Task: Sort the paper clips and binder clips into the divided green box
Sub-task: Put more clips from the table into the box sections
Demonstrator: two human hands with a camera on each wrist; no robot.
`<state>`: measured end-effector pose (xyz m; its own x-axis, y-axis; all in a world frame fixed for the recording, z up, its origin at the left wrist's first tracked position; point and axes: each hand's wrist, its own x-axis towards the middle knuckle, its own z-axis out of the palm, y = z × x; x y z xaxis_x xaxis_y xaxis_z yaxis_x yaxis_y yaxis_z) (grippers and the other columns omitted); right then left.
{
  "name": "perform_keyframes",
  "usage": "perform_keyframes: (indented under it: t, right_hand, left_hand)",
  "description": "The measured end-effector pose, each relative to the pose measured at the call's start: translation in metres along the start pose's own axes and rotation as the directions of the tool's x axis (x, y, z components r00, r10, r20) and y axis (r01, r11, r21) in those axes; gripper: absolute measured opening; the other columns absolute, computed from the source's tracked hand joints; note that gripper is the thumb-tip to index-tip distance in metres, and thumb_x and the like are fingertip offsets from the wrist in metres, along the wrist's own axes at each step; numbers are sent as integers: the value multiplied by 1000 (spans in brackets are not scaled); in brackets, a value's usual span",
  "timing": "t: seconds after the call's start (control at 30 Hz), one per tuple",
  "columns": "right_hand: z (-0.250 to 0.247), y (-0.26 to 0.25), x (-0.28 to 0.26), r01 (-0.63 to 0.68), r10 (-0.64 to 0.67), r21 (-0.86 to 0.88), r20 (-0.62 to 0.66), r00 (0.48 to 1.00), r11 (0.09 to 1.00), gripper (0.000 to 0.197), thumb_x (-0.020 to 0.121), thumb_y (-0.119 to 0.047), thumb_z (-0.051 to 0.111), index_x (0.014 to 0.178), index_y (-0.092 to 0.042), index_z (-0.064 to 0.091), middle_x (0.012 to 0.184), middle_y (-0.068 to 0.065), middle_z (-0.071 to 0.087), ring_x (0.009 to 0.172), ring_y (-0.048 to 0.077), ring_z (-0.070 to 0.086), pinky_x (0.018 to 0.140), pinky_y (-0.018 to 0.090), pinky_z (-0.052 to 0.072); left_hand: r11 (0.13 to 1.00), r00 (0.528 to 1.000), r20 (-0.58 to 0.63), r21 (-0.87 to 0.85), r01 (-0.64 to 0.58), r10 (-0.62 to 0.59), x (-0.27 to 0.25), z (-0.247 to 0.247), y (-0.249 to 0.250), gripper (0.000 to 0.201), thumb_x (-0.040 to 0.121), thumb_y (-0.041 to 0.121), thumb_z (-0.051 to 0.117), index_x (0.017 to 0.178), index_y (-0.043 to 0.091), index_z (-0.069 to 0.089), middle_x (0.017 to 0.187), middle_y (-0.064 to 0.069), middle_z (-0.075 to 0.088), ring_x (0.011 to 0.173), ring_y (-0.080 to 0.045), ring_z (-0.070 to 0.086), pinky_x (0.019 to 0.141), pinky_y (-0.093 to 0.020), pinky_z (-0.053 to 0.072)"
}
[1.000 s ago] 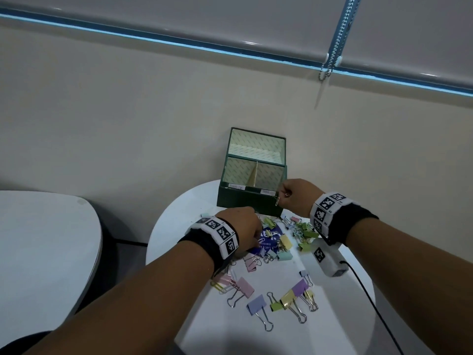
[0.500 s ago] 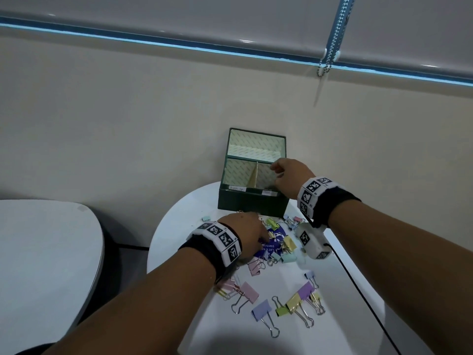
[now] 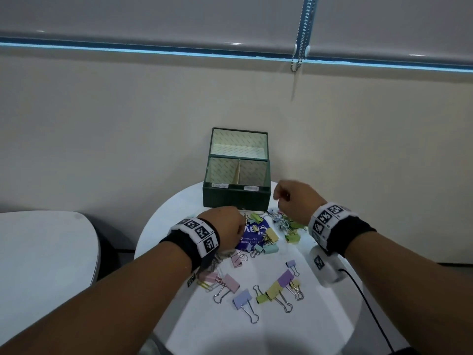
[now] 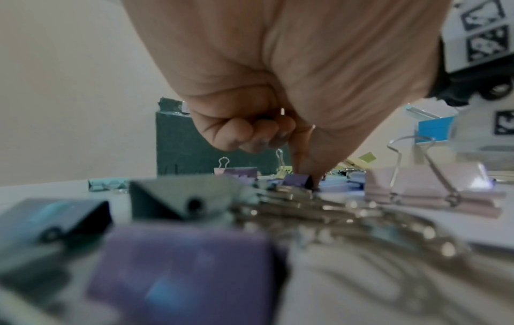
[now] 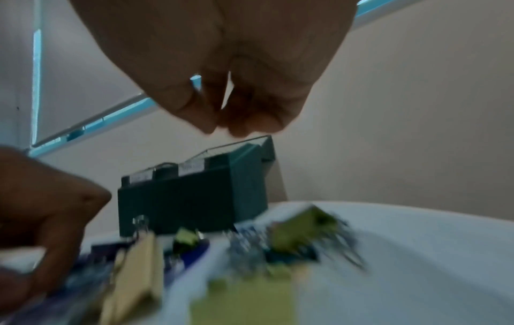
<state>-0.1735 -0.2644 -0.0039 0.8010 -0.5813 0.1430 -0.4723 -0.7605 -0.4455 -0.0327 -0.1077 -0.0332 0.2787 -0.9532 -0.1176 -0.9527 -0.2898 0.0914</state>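
The green box (image 3: 236, 199) stands open at the back of the round white table (image 3: 330, 316), a divider splitting its front part in two. Pastel binder clips (image 3: 242, 299) and paper clips (image 3: 280, 220) lie scattered in front of it, some on a blue card (image 3: 249, 239). My left hand (image 3: 242, 226) is down on that pile. In the left wrist view my left hand (image 4: 308, 176) has curled fingers with wire glinting among them, thumb and forefinger pinched beside a small purple binder clip (image 4: 296, 179). My right hand (image 3: 279, 201) hovers right of the box front. In the right wrist view my right hand (image 5: 221, 126) has its fingertips together around nothing.
A second white table (image 3: 38, 252) stands to the left across a dark gap. A wall runs close behind the box. A black cable (image 3: 366, 298) trails off the round table's right side. A blind chain (image 3: 298, 47) hangs above.
My right hand held a paper clip, reached over the box's right compartment, and has come back down to the right of the box without it. My left hand stayed on the pile.
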Motion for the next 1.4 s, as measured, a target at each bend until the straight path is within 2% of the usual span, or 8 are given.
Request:
perform_keyframes:
  t: [0.13,0.37,0.6,0.73,1.0,1.1,1.23,1.4]
  right_hand:
    - [15,17,-18,-5,46,-164,245,969,986,25,86,-13,55,96,-32,67,93,-15,57,88,12,58,80,24,45]
    - [14,38,-14,-147,150,-113,23,988,983,18,87,-14,59,91,-32,62,99,-7,56,88,15,58,83,30,51]
    - [19,48,-12,-172,172,-118,-14,985,978,20,86,-16,61,100,-30,66,106,-4,55,96,16,56,80,28,49]
    - [26,49,-14,-163,182,-251,55,982,954,27,91,-27,57,117,-32,62,117,2,52,114,24,50,93,36,49]
    - [28,49,-15,-138,176,-218,166,970,966,27,86,-20,61,111,-31,64,116,2,55,108,24,55,90,35,52]
    - [29,50,-14,-138,171,-196,164,972,971,35,86,-19,64,119,-31,64,118,1,57,108,23,57,90,35,53]
    - [28,46,-15,-139,164,-150,170,972,979,37,84,-17,65,117,-33,66,116,-1,60,102,22,59,87,35,55]
    - [23,40,-19,-103,117,-98,144,983,990,37,85,-19,64,120,-32,65,121,-3,60,107,22,59,91,33,52]
  left_hand:
    - [997,994,91,41,58,-61,4,-2,4,12,88,25,58,91,19,68,91,-2,66,81,-21,64,72,-30,55]
    - [970,958,265,241,44,-109,21,-10,18,23,91,34,54,73,18,54,71,0,56,74,-22,62,71,-30,55]
    - [953,941,329,304,-20,-85,23,-18,26,30,85,38,56,70,13,60,65,-1,60,59,-20,57,62,-31,57]
    - [991,986,157,128,38,-58,37,-46,27,26,93,33,54,82,11,62,78,-5,65,65,-20,57,71,-33,57]
    - [980,976,-117,-97,175,-186,96,-90,20,15,90,17,48,76,16,53,73,-5,50,65,-20,44,63,-29,40]
    - [973,975,-68,-101,206,-214,105,-87,16,12,94,20,54,105,18,58,97,-4,62,82,-19,56,77,-32,48]
    - [987,989,-22,-62,148,-150,103,-82,13,52,96,9,54,145,21,43,129,-6,59,111,-24,59,89,-31,47]
    - [971,965,-224,-224,86,-137,67,-86,2,42,95,6,52,131,27,57,125,4,60,106,-13,59,86,-23,46]
